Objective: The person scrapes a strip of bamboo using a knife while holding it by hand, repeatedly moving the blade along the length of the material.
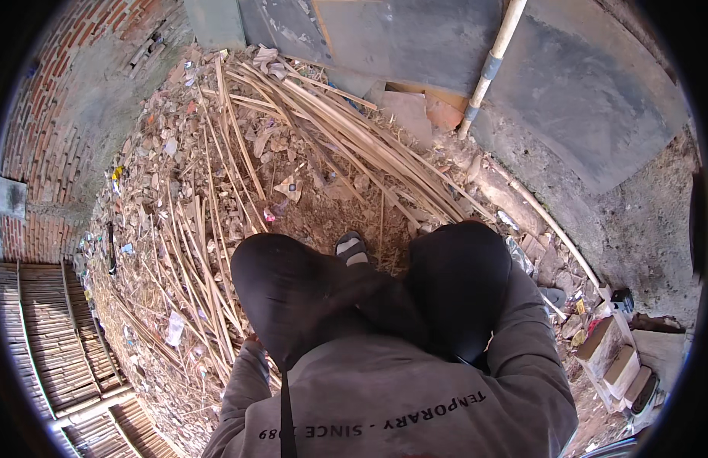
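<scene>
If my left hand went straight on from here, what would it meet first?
Probably the black left trouser leg, which hides most of the left hand; depth is unclear, so it might pass underneath.

Ahead of you, long tan strips [354, 133] lie bunched on the ground [331, 217], approx. parallel, running diag. from far L to near R. On your L, thinner strips [209, 286] lie looser, spread out w/ some crossing, mostly pointing away from you.
</scene>
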A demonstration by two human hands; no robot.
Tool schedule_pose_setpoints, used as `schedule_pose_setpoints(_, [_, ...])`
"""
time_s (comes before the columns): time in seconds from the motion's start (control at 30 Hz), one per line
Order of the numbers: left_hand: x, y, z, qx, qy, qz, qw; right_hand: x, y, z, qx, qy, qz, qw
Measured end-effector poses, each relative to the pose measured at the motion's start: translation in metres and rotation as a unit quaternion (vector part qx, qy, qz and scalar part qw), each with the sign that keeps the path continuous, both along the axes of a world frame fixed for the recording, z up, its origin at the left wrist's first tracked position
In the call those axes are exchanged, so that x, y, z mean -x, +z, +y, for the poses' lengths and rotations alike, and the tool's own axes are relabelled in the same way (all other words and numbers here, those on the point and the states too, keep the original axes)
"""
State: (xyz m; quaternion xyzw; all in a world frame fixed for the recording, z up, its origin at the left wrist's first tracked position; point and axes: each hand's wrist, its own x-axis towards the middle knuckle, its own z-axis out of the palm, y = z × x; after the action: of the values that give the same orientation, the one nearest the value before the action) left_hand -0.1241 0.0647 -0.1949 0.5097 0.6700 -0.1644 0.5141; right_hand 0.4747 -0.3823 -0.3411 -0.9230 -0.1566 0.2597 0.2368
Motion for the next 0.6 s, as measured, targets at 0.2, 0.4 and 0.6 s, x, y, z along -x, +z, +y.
schedule_pose_setpoints(0.2, [-0.032, 0.022, -0.028, -0.016, -0.007, 0.001, 1.0, 0.007, 0.014, 0.018, -0.06, 0.072, -0.073, 0.993])
schedule_pose_setpoints(0.4, [-0.039, 0.041, -0.049, -0.023, -0.013, 0.015, 1.0, 0.029, 0.082, 0.034, -0.052, 0.015, -0.271, 0.961])
schedule_pose_setpoints(0.6, [-0.045, 0.053, -0.055, -0.031, -0.018, 0.021, 0.999, 0.019, 0.076, 0.03, -0.023, 0.024, -0.038, 0.999])
